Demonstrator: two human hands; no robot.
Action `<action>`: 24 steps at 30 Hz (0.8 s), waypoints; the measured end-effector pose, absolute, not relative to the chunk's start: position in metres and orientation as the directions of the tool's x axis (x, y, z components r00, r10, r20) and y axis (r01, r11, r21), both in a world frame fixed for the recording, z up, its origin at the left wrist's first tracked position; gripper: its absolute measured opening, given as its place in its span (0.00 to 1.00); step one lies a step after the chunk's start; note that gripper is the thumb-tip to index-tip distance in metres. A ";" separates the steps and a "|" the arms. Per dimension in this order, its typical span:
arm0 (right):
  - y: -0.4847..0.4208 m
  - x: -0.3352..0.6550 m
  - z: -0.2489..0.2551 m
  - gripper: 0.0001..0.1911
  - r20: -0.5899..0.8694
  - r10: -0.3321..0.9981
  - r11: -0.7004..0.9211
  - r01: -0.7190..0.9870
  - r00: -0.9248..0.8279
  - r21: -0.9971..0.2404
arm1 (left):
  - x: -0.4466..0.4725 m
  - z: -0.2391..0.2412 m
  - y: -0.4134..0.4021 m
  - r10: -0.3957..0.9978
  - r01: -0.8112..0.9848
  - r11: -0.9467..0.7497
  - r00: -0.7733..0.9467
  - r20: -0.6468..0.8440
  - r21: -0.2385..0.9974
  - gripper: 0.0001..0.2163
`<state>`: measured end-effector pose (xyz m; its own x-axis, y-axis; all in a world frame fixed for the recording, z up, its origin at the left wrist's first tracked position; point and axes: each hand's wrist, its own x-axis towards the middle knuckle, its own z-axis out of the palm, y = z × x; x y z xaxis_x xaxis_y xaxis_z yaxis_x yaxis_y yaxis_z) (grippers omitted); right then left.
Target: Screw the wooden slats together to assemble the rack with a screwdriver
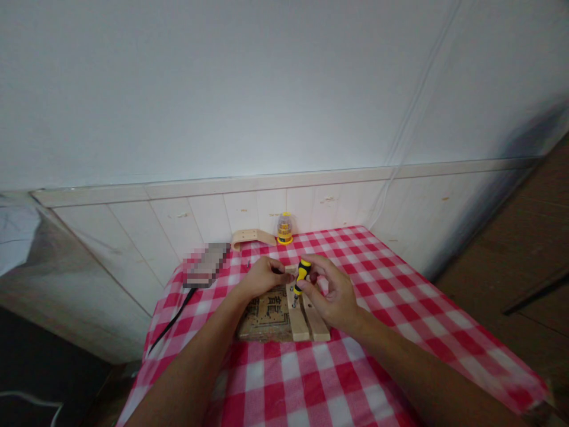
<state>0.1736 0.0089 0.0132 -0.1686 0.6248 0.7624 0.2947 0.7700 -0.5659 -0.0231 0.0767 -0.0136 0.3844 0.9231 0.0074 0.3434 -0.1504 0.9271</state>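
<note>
In my right hand (333, 290) is a short yellow-and-black screwdriver (303, 274), gripped by the handle and tilted, its tip pointing down at a pale wooden strip (300, 325). Small metal bits show on the strip around the tip, too small to name. My left hand (265, 277) is closed beside the strip's far end, thumb and fingers close together; whatever they pinch is hidden. A second wooden strip (320, 327) with a dark hole lies alongside, partly under my right hand. Both strips rest on a brown board (262, 327) printed with dark characters.
A red-and-white checked cloth (262, 379) covers the table. At the back stand a clear jar with yellow lid and base (285, 228) and a curved wooden piece (253, 237). A blurred-out flat object (207, 265) with a black strap (173, 320) lies left. White panelling (208, 216) borders the table's back.
</note>
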 end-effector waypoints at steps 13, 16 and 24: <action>0.011 0.173 0.011 0.22 0.771 0.619 0.772 0.293 -0.150 -0.564 | -0.024 -0.013 0.076 0.922 0.322 -0.159 0.388 0.023 0.934 0.14; 0.011 0.173 0.012 0.22 0.764 0.627 0.767 0.290 -0.153 -0.572 | -0.024 -0.015 0.078 0.922 0.322 -0.156 0.387 0.020 0.934 0.14; 0.019 0.174 0.012 0.23 0.746 0.665 0.691 0.351 0.033 -0.631 | -0.022 -0.009 0.071 0.935 0.372 -0.146 0.356 0.004 0.917 0.13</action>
